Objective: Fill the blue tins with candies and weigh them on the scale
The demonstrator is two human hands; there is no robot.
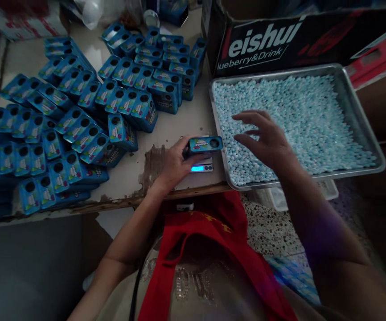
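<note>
Left hand (177,159) grips a blue container (204,144); right hand (267,137), spread, hovers above a tray (356,110) of pellets (308,120).

Blue containers (88,140); pale-blue, white candies (300,120); red apron (186,225), yellow marks (225,228).

Scale (209,162) partly hidden by blue tin (203,146), display digits (197,169) unreadably small, black carton (263,49) cut off above

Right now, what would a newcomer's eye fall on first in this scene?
Probably the metal tray of pale blue pellets on the right, with the right hand open over it. Next come the blue containers massed at left, and, mid-picture, the left hand holding a single container by a small glowing display.
</note>
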